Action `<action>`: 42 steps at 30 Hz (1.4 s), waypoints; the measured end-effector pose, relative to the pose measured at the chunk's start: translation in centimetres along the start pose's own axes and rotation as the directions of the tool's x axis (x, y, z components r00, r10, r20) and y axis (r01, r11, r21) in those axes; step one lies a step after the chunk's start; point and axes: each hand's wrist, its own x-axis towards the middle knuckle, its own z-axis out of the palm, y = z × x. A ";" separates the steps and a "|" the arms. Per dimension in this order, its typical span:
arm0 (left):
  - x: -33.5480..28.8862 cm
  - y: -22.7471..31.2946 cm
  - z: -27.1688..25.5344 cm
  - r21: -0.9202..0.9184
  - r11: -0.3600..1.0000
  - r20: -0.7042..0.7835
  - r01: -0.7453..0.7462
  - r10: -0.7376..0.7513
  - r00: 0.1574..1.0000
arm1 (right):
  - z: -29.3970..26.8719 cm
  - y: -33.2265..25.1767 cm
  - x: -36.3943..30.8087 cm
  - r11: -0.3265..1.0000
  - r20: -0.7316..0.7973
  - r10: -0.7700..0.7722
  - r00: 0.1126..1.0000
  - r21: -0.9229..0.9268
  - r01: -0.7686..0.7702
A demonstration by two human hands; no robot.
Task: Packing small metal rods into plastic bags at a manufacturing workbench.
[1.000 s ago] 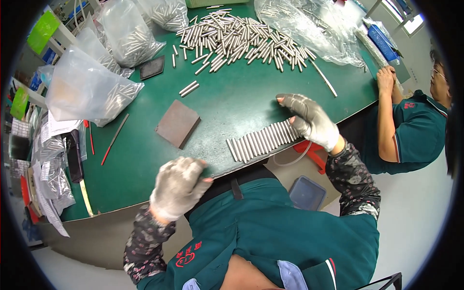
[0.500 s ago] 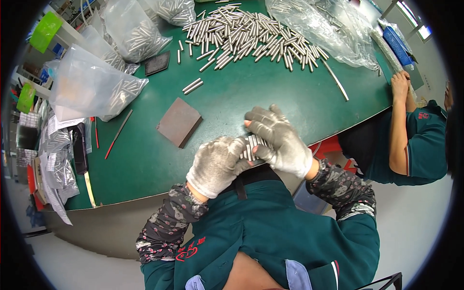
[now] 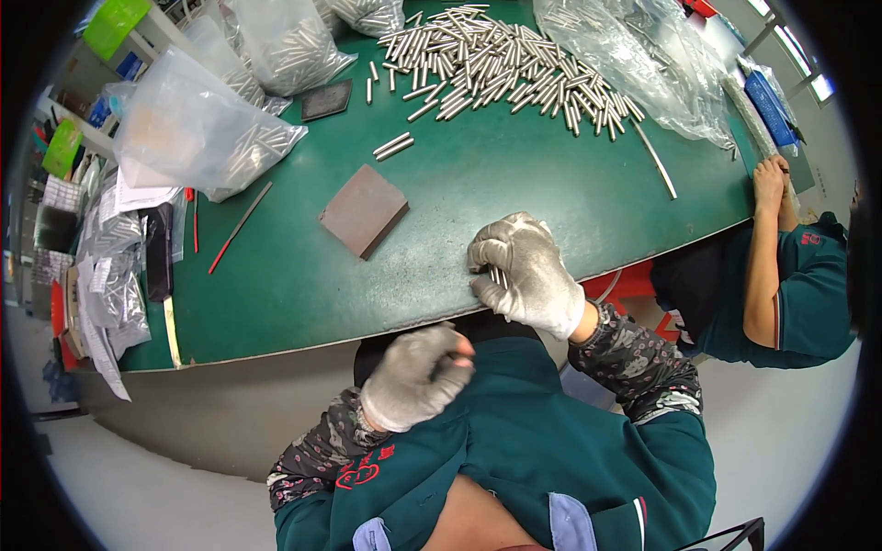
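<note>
My right hand (image 3: 533, 275), in a grey-coated work glove, curls over a few short metal pins (image 3: 498, 275) at the front edge of the green table. The palm hides most of them. Off the table edge, in front of my body, my left hand (image 3: 413, 381) wears a similar glove with bare fingertips. Its fingers are curled closed, and whatever may be in them is hidden. A brown rectangular block (image 3: 361, 209) lies to the left of my right hand. Behind the block lie a couple of loose pins (image 3: 393, 146), side by side.
A large heap of metal pins (image 3: 496, 69) covers the far middle, beside clear plastic sheeting (image 3: 643, 73). Bags of pins (image 3: 207, 133), a dark flat plate (image 3: 326, 100) and a thin red-handled tool (image 3: 241, 227) are at left. A co-worker's hands (image 3: 772, 179) rest at the right edge.
My left hand has left the pins and drawn back toward my body, below the table edge. My right hand stays near the edge, its fingers now curled over pins. The view has shifted slightly.
</note>
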 end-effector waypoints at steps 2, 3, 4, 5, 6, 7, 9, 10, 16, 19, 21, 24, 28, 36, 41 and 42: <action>0.8 -2.3 1.8 -0.472 0.854 0.256 0.220 -0.106 0.961 | 0.2 -0.7 -0.1 1.000 0.011 -0.018 1.000 0.000 0.018; 1.4 -3.9 2.8 -0.732 0.625 0.292 0.272 -0.073 0.954 | 0.3 -1.2 -0.2 1.000 0.014 -0.027 1.000 -0.001 0.027; 2.3 -4.7 3.3 -0.895 0.321 0.322 0.311 -0.019 0.946 | 0.6 -1.7 -0.4 0.999 0.016 -0.034 0.999 0.001 0.034; 2.7 -5.1 3.9 -0.956 0.104 0.276 0.273 0.020 0.961 | 0.9 -2.2 -0.6 1.000 0.035 -0.021 0.999 0.010 0.021; 3.0 -5.2 4.6 -0.969 -0.069 0.236 0.238 0.036 0.971 | 1.2 -2.7 -0.9 1.000 0.053 -0.004 0.999 0.016 0.003; 3.2 -4.2 4.8 -0.968 -0.131 0.211 0.212 0.026 0.977 | 1.8 -2.9 -1.4 0.999 0.024 -0.024 0.999 0.041 0.023; 3.4 -2.9 4.9 -0.964 -0.196 0.179 0.179 0.017 0.984 | 2.2 -3.5 -1.8 0.998 0.002 -0.022 1.000 0.061 0.022; 3.6 -2.7 5.0 -0.959 -0.235 0.169 0.157 -0.033 0.985 | 2.0 -3.6 -1.9 0.996 -0.019 -0.024 1.000 0.082 0.026; 2.8 -1.2 4.7 -0.960 -0.251 0.138 0.124 -0.037 0.990 | 1.3 -5.0 -1.2 0.956 0.041 0.075 0.996 0.281 -0.084; 2.5 -0.5 4.0 -0.967 0.139 0.166 0.214 -0.290 0.942 | 1.9 -6.0 -1.5 0.592 0.280 0.353 0.893 0.672 -0.445; 2.0 0.0 3.4 -0.953 0.189 0.164 0.236 -0.330 0.929 | 1.1 -7.7 -0.8 0.363 0.378 0.422 0.824 0.762 -0.536; 1.4 -0.3 2.3 -0.912 0.302 0.175 0.276 -0.324 0.930 | 0.9 -7.0 -0.2 0.075 0.419 0.308 0.854 0.884 -0.461; 0.6 1.0 -0.4 -0.892 0.436 0.031 0.118 -0.200 0.979 | 0.2 -7.1 1.4 0.036 0.107 0.132 0.985 0.993 -0.113; 3.1 -2.2 -4.2 -0.431 0.827 -0.557 -0.361 0.071 0.828 | 2.9 -6.2 3.0 0.534 0.065 0.275 0.959 0.820 -0.209; 3.4 -5.0 -5.3 -0.199 0.901 -0.585 -0.387 0.208 0.784 | 3.1 -5.7 4.1 0.648 0.054 0.229 0.972 0.736 -0.193; 3.5 -5.1 -5.4 -0.222 0.889 -0.582 -0.400 0.209 0.786 | 3.2 -5.6 4.3 0.641 0.053 0.226 0.973 0.744 -0.189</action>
